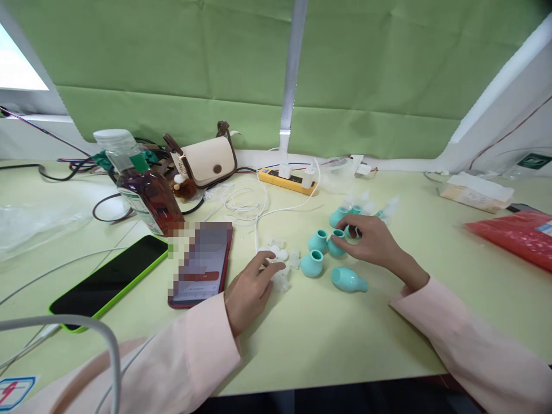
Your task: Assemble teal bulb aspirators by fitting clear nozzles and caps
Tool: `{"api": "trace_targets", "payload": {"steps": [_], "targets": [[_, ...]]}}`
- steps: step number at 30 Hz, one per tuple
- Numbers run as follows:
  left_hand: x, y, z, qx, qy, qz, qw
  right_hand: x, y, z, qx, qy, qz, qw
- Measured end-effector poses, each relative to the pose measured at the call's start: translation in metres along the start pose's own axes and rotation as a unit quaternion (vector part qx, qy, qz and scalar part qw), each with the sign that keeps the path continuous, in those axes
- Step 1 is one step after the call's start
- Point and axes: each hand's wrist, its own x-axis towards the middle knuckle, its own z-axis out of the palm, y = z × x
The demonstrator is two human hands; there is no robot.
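Note:
My left hand [250,290] rests with loosely bent fingers apart over a cluster of small white translucent plastic pieces [281,280]; its fingertips touch them. With thumb and index finger, my right hand [368,240] grips a round teal pot-shaped piece [336,246] near its open neck. Two similar teal pieces [311,264] stand upright to its left, necks facing up. Nearer the front edge, a teal bottle-shaped piece [348,280] lies on its side. Behind my right hand are more teal pieces [337,217], partly hidden, some beside pointed clear tips [391,206].
Left on the table [328,345] lie a red-cased phone [200,264] and a green-cased phone [114,279], near a bottle of dark liquid [149,195]. A cream handbag [209,162] and yellow power strip [287,181] sit behind; a red packet [517,233] lies right.

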Motion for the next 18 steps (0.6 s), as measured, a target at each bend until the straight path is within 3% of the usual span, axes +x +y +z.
{"api": "trace_targets", "payload": {"steps": [7, 9, 14, 16, 18], "targets": [[-0.003, 0.001, 0.0, -0.001, 0.001, 0.025, 1.0, -0.001, 0.003, 0.0, -0.065, 0.011, -0.012, 0.998], [-0.004, 0.004, -0.002, 0.004, 0.009, 0.049, 0.999, -0.001, 0.004, -0.001, -0.066, 0.059, -0.019, 0.996], [-0.004, 0.01, -0.005, 0.025, 0.027, 0.123, 0.992, 0.002, 0.013, -0.011, -0.062, 0.293, -0.029, 0.954], [-0.004, 0.01, -0.005, 0.032, 0.04, 0.146, 0.988, 0.004, 0.019, -0.015, -0.085, 0.334, -0.02, 0.939], [-0.004, 0.01, -0.005, 0.034, 0.044, 0.154, 0.987, 0.006, 0.026, -0.014, -0.114, 0.322, -0.014, 0.94]]}}
